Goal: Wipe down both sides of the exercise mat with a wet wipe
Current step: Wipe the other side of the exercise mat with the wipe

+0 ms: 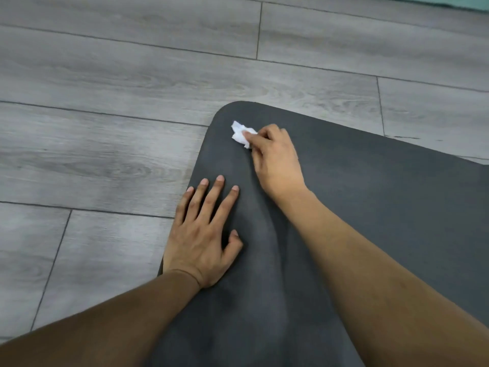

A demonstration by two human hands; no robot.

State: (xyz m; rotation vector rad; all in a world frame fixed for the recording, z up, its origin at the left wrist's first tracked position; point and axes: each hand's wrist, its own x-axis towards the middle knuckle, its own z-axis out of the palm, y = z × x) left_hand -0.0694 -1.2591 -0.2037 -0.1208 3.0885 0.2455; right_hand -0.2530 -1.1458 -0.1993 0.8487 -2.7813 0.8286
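A dark grey exercise mat [370, 197] lies flat on the floor, its rounded far-left corner near the middle of the view. My right hand [275, 160] is closed on a crumpled white wet wipe [242, 133] and presses it onto the mat close to that corner. My left hand [203, 234] rests palm down on the mat's left edge, fingers spread, holding nothing. A shallow ripple runs through the mat between my two hands.
Grey wood-look floor planks [119, 115] surround the mat on the left and far side. A strip of something teal [449, 1] shows at the top right edge.
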